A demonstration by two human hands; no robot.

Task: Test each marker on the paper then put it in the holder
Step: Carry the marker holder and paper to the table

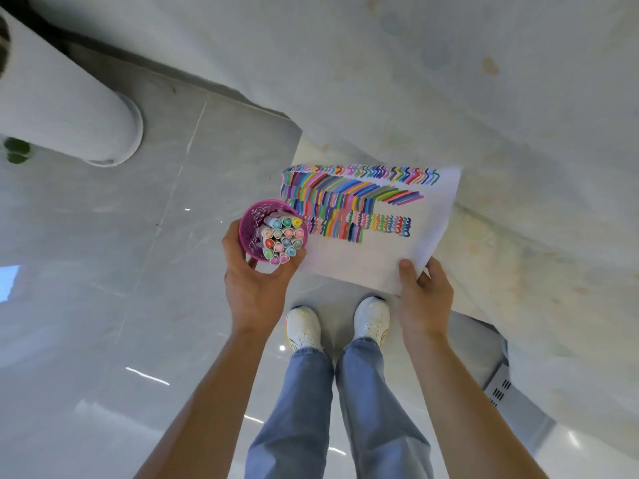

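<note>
— Why is the pink mesh holder (248,233) off the table (518,98)?

— The left hand (254,281) has its fingers curled round the holder's wall, keeping it level, I'd guess so nothing tips out. The markers (283,238) stand packed inside it, long axis upright, caps pointing up at the person's face.

— And the paper (363,264)?

— The right hand (423,295) pinches its near corner, thumb (408,271) on top, inked side up. The sheet lies roughly flat, its far edge over the table edge, just beside the holder. I see no loose marker, so the testing looks done.
</note>
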